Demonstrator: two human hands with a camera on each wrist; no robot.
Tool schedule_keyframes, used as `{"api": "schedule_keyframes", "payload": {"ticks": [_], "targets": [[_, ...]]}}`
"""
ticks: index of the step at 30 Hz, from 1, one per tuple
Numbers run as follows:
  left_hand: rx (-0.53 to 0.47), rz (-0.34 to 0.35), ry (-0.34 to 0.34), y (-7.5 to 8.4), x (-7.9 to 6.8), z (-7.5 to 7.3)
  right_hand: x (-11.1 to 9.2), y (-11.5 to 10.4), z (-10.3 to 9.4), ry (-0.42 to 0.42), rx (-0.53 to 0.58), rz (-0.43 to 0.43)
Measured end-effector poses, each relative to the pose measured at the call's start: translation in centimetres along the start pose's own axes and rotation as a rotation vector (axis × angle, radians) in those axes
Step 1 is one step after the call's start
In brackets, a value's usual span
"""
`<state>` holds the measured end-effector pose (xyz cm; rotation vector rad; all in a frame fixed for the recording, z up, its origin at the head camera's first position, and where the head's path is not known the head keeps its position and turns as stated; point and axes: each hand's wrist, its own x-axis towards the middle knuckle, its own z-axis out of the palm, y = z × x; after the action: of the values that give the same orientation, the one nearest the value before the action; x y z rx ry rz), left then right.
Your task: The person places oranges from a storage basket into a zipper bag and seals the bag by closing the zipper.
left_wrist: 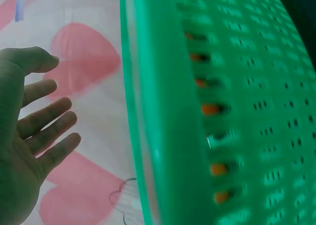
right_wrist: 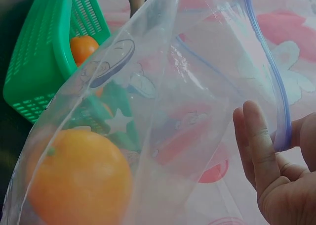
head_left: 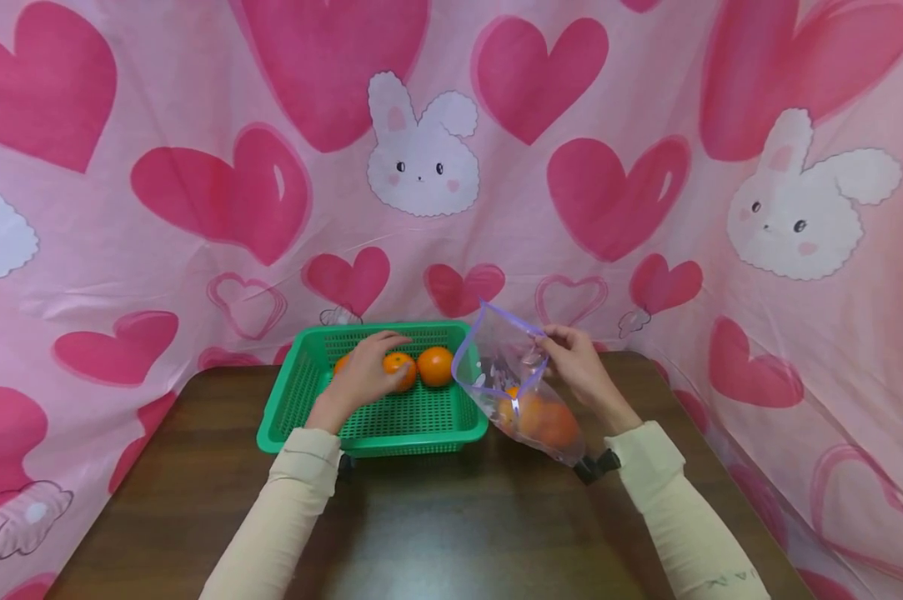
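My left hand (head_left: 363, 371) hovers over the green plastic basket (head_left: 413, 441), fingers spread and slightly bent, holding nothing. In the left wrist view that hand (left_wrist: 32, 141) appears beyond the basket's wall (left_wrist: 163, 136). Beneath and beside it in the basket lie oranges, one orange (head_left: 435, 367) at the right in plain sight and another orange (head_left: 400, 363) next to the thumb; a third is mostly hidden by the hand. My right hand (head_left: 580, 367) pinches the purple-edged mouth of a clear zip bag (right_wrist: 168, 116), held open. Several oranges (head_left: 556, 422) sit inside the bag.
The basket and bag are on a dark wooden table (head_left: 436, 517), the bag right of the basket. Behind and at the sides hangs a pink cloth (head_left: 511, 242) with hearts and rabbits. A black strap piece (head_left: 595, 467) shows at the right wrist.
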<state>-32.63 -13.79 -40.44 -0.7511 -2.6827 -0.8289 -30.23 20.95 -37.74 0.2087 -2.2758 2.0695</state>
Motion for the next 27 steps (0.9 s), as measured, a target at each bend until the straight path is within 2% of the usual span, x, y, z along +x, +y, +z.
{"api": "schedule_keyframes", "payload": {"ticks": [3,12,18,27], "targets": [[0.020,-0.015,-0.006,-0.5,-0.4,-0.2,-0.1,0.0,-0.1,0.006,0.006,0.001],[0.054,-0.117,-0.052,-2.3,-1.6,-0.8,-0.3,-0.1,-0.3,-0.011,0.025,-0.001],[0.080,-0.170,-0.046,-3.7,-2.3,-0.7,-0.4,-0.1,-0.4,-0.003,0.004,0.003],[0.085,-0.187,-0.039,-5.2,-3.3,-0.4,-0.6,0.1,-0.5,-0.001,-0.019,0.005]]}}
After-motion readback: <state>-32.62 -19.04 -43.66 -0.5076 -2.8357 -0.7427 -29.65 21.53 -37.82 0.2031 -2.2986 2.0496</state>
